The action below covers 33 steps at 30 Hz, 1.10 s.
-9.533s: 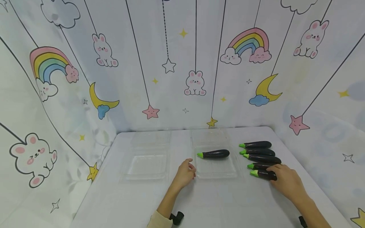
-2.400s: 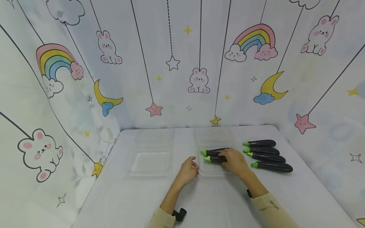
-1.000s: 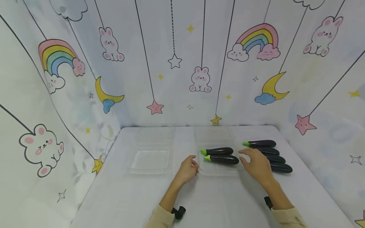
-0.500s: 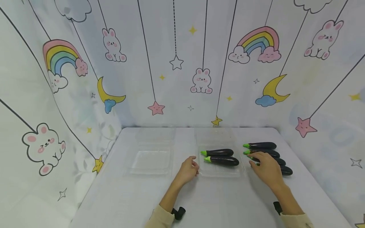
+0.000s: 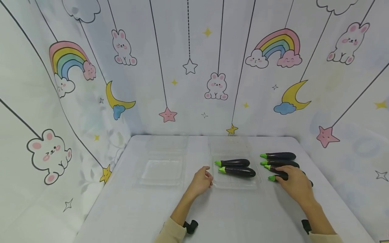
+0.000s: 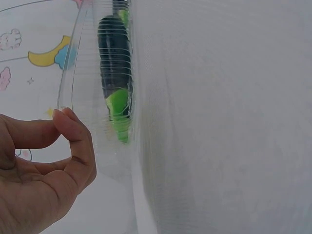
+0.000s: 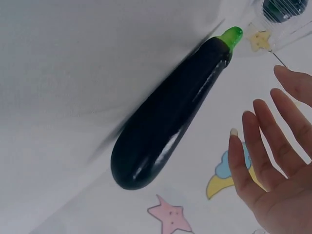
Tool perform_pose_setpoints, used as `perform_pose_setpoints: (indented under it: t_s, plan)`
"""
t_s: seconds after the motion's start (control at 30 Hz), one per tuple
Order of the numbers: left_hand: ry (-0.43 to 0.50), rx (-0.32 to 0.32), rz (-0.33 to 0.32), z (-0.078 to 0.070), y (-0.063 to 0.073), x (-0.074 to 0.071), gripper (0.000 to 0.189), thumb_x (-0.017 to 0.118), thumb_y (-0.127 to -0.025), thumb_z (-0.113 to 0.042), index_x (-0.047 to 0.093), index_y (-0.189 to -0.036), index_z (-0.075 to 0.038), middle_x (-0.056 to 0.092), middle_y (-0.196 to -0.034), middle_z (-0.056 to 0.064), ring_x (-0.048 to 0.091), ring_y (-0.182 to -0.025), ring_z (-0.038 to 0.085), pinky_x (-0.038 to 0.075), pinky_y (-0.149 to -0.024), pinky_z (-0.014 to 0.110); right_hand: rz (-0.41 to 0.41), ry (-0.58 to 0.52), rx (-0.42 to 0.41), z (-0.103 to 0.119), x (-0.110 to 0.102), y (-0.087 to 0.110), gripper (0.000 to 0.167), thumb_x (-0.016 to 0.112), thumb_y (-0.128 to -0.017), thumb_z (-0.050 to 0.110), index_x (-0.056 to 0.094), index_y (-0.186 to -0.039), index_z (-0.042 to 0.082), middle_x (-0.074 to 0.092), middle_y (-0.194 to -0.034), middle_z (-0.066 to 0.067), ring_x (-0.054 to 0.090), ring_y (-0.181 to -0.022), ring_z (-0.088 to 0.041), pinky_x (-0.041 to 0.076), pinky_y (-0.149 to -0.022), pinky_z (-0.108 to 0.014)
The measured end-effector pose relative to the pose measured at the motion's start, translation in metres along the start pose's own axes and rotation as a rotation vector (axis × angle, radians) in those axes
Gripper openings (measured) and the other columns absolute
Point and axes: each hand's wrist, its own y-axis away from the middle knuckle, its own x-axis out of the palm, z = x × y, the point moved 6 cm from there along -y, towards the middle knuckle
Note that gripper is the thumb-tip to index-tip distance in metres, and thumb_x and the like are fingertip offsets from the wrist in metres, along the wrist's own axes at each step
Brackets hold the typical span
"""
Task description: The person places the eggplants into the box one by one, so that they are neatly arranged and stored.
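Two dark eggplants with green stems lie in the open clear plastic box; the front eggplant is just ahead of the other eggplant. My left hand pinches the left rim of that clear plastic box between thumb and finger, as the left wrist view shows. My right hand hovers over the front of a row of several eggplants on the right, partly hiding them. In the right wrist view its fingers are spread, apart from the nearest eggplant.
A second open clear plastic box stands to the left. Hinged lids lie folded back behind both boxes, such as the right lid. A white-covered table meets a printed curtain at the back and sides.
A second eggplant has come from the right row into the right box and been let go. My right hand has since moved back right over the row; my left hand stays at the box.
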Motion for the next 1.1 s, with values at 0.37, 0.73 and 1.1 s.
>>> perform_pose_setpoints:
  t_s: [0.37,0.73,1.1]
  plan:
    - [-0.019,-0.010,0.007,0.001,-0.001,0.000,0.052,0.061,-0.099,0.003,0.044,-0.147,0.014,0.063,-0.092,0.006,0.063,-0.066,0.011,0.052,-0.057,0.023,0.095,0.032,0.058,-0.017,-0.003,0.003,0.041,0.088,-0.077,0.013,0.076,-0.115,0.002,0.066,-0.124,-0.030,0.058,-0.112,-0.059,0.049,-0.080,-0.072]
    - [-0.012,0.011,-0.002,0.000,-0.001,-0.001,0.052,0.062,-0.098,0.004,0.045,-0.145,0.015,0.063,-0.091,0.007,0.063,-0.065,0.012,0.052,-0.057,0.025,0.083,0.104,0.098,-0.035,-0.008,0.007,0.041,0.089,-0.073,0.012,0.076,-0.110,0.000,0.066,-0.116,-0.036,0.059,-0.102,-0.061,0.046,-0.073,-0.072]
    - [-0.016,-0.005,0.015,0.001,0.000,0.001,0.051,0.061,-0.100,0.002,0.044,-0.147,0.013,0.063,-0.094,0.005,0.064,-0.067,0.011,0.054,-0.060,0.024,0.110,0.137,0.123,-0.050,-0.006,0.014,0.040,0.087,-0.072,0.007,0.075,-0.109,-0.002,0.066,-0.115,-0.037,0.060,-0.102,-0.061,0.048,-0.073,-0.072]
